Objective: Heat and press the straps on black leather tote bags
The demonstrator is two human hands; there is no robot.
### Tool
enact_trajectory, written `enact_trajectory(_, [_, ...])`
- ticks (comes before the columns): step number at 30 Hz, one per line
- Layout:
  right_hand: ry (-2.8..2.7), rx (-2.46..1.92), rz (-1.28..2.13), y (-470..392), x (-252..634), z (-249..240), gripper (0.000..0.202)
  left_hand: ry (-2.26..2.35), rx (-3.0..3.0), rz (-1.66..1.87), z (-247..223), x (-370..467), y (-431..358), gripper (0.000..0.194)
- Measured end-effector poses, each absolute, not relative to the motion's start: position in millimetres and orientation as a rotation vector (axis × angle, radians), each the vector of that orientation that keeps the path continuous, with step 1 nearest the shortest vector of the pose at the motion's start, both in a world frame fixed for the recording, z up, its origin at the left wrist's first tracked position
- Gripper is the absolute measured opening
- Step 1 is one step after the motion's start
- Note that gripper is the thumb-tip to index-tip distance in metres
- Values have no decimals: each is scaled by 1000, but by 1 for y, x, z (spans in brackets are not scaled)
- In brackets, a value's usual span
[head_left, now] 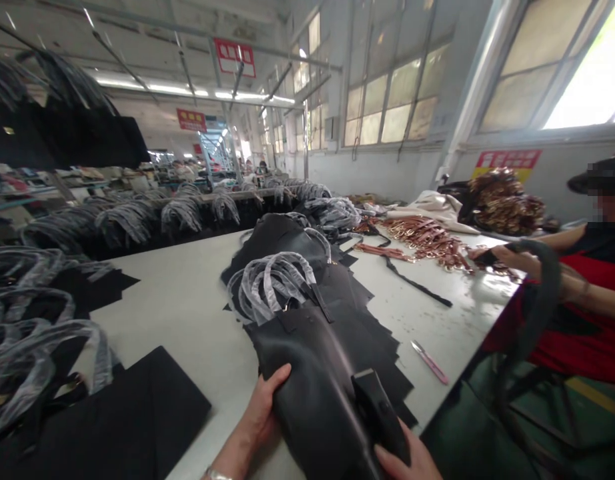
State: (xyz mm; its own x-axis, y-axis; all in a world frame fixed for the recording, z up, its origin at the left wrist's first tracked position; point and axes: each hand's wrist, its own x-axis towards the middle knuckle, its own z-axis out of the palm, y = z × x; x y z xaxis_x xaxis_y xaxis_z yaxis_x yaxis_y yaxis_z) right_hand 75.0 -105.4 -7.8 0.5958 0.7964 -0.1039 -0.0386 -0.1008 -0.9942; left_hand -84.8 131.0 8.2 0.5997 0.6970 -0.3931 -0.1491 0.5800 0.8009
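My left hand (263, 407) grips the left edge of a black leather bag panel (307, 373), thumb on top and the other fingers hidden beneath. The panel bulges upward, with a glossy highlight running down it. In my right hand (407, 453) is a black handheld tool (380, 410) with a squared, flat head, lying close over the panel's right side; whether it touches the leather I cannot tell. Just beyond, plastic-wrapped bag handles (272, 283) loop above the panel. More black leather pieces (350, 290) lie overlapped underneath and behind.
A pink-handled cutter (430, 362) lies on the white table (187, 280) to the right. Behind it are a black strap (417, 283) and heaped brown straps (427, 240). A co-worker (587, 287) sits at right, near a thick dark hose (537, 313). Black bag pieces (122, 413) lie left.
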Motion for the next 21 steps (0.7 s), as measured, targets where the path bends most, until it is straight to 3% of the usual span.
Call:
enact_trajectory(9, [-631,-1543,868,-105,65,-18,50,975,1042,623,69,-136,167,49])
enact_trajectory(12, [-633,-1571,846,-104,64,-17,46,1140,1337,618,67,-173,181,58])
enact_trajectory(16, [-592,-1614,782,-101,61,-21,54,1483,1916,969,48,-185,166,68])
enact_trajectory(18, [-594,-1633,771,-100,60,-22,55,1246,2053,1023,51,-167,137,58])
enact_trajectory(21, [-614,-1672,762,-102,59,-17,47,436,1908,610,77,-130,77,41])
